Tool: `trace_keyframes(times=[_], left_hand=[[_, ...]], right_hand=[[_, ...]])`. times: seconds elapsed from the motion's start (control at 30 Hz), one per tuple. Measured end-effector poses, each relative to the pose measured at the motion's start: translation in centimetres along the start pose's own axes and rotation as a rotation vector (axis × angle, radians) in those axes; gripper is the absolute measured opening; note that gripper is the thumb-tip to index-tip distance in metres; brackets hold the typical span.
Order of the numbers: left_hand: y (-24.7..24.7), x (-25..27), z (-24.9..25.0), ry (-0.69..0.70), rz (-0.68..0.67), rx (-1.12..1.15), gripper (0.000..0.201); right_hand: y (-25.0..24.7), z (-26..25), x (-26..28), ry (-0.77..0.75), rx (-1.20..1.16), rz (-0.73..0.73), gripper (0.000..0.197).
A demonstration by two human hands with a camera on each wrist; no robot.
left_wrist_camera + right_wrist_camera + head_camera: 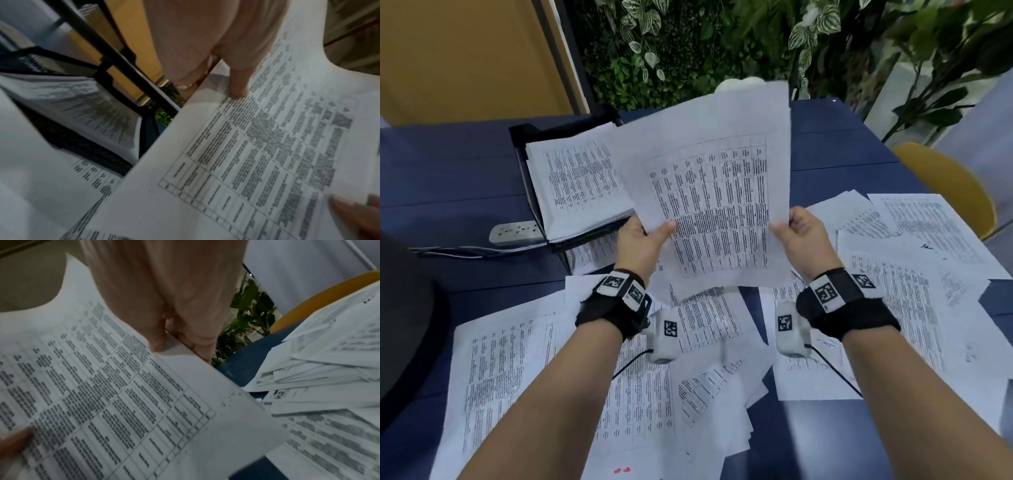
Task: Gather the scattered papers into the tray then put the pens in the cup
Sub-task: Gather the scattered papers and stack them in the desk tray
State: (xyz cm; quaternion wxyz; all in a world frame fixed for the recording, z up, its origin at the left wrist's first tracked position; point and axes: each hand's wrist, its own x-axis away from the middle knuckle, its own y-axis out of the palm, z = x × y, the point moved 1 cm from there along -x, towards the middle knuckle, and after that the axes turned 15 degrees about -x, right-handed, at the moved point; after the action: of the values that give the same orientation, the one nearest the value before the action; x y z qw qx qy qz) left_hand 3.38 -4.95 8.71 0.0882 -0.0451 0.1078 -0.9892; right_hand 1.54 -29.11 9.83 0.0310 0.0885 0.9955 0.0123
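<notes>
Both hands hold up a printed sheet of paper (712, 192) above the blue table (448, 178). My left hand (643, 240) pinches its left edge, thumb on top. At the sheet's right edge my right hand (796, 229) pinches it the same way. The wrist views show the held sheet (257, 154) (107, 394) with a thumb (239, 81) (157, 337) pressed on its printed face. A black mesh tray (524, 137) (86, 146) holding a stack of papers (575, 181) stands just left of the raised sheet. Several printed sheets (524, 370) (914, 274) lie scattered over the table. No pens or cup are in view.
A white power strip (515, 233) with its cable lies left of the tray. A yellow chair (955, 188) stands at the table's right edge. Leafy plants (688, 44) line the far side. A dark rounded object (400, 325) sits at the near left.
</notes>
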Motion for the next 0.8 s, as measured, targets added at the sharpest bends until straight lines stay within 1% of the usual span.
trace_keyframes(times=[0.07,0.17,0.2,0.3,0.43,0.6,0.7,0.8], left_hand=[[0.5,-0.1,0.4,0.051,0.056,-0.012,0.030],[1.3,0.0,0.7,0.109,0.086,-0.026,0.039],[1.5,-0.1,0.4,0.119,0.083,-0.039,0.042],[1.9,0.3,-0.7,0.139,0.025,-0.116,0.039],[2.3,0.7,-2.3,0.088,-0.081,-0.180,0.042],[2.3,0.5,-2.8,0.039,-0.098,-0.169,0.039],[2.1,0.4,-3.2,0.011,-0.119,-0.167,0.041],[1.9,0.4,-3.4,0.007,-0.149,-0.205,0.034]], right_hand=[[0.1,0.7,0.1,0.004,0.046,0.052,0.021],[0.5,1.2,0.4,-0.014,0.018,0.098,0.011],[0.6,1.4,0.5,-0.014,0.012,0.104,0.010],[0.5,2.3,0.8,0.037,0.012,0.126,0.014],[0.2,3.1,1.0,0.078,-0.018,0.164,0.017],[0.1,3.1,0.8,0.065,-0.029,0.166,0.020],[-0.2,4.1,0.6,0.143,0.015,0.127,0.022],[-0.5,5.6,0.5,0.210,0.049,0.089,0.027]])
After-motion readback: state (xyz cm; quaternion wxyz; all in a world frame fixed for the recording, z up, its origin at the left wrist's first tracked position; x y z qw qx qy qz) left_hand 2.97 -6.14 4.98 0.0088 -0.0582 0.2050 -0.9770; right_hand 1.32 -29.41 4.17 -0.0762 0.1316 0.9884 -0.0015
